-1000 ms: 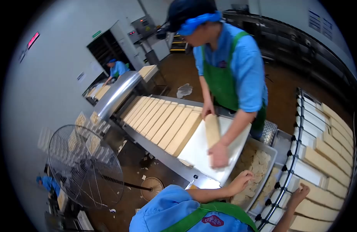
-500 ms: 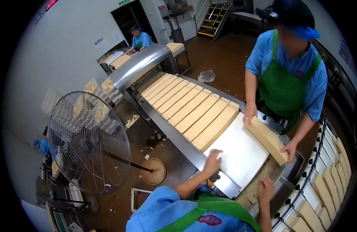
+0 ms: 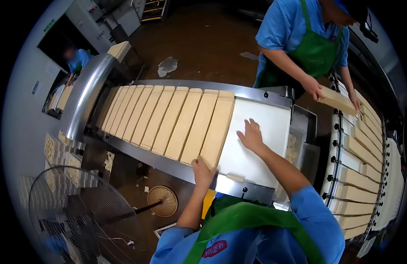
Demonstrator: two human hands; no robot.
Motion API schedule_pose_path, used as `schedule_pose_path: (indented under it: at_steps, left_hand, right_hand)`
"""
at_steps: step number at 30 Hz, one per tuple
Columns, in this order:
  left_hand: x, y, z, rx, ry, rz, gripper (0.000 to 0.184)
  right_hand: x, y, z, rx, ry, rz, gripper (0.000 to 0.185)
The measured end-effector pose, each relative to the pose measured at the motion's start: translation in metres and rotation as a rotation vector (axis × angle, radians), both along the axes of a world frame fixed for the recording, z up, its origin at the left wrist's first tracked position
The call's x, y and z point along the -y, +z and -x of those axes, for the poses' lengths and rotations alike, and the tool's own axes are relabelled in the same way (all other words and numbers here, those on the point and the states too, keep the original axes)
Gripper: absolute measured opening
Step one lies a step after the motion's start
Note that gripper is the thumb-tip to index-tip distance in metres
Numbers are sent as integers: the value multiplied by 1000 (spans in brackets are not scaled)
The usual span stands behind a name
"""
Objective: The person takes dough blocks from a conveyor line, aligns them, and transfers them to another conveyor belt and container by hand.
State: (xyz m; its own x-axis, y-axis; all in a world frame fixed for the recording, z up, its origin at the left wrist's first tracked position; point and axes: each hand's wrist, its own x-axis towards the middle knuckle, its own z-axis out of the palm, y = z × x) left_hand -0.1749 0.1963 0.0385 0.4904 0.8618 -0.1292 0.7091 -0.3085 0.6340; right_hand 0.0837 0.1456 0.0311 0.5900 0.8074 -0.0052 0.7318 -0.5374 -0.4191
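Long pale beige blocks (image 3: 188, 127) lie side by side on a conveyor in front of me. My left hand (image 3: 204, 171) is at the near end of the rightmost beige block (image 3: 219, 125), its fingers and thumb closed around that end. Over the bare white belt (image 3: 252, 165) just right of this block is my right hand (image 3: 252, 135), fingers spread and holding nothing. A small pale piece (image 3: 235, 177) lies on the belt's near metal edge. Across from me, a co-worker holds another beige block (image 3: 338, 101) in both hands.
A curved conveyor (image 3: 333, 163) bearing several beige blocks runs along the right. A bin with pale scraps (image 3: 292, 149) sits at the belt's end. A metal hood (image 3: 91, 94) spans the conveyor at left. A large fan (image 3: 80, 215) stands at lower left.
My view has turned right. My left hand has come to the last block's near end, and my right hand has moved over the white belt. The co-worker has carried a block to the curved conveyor.
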Motion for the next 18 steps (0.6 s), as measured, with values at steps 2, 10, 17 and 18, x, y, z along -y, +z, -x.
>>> schedule_pose_path:
  at_steps: [2,10,17,18]
  left_hand:
    - [-3,3,-2,17,-23,19,79]
    - [-12,10,-15,96,-68,104,80]
    - [-14,9,-27,-130,-89,209,90]
    - [-15,12,-27,-113,-111,187,89]
  right_hand:
    - [-37,-3,-9,47,-61,47,70]
    - [-152,34,-30,-40,-102,241,71]
    - [-146,-14,-46,-16,-148,5,79]
    - [-137,-12,-52,0,-200,92,77]
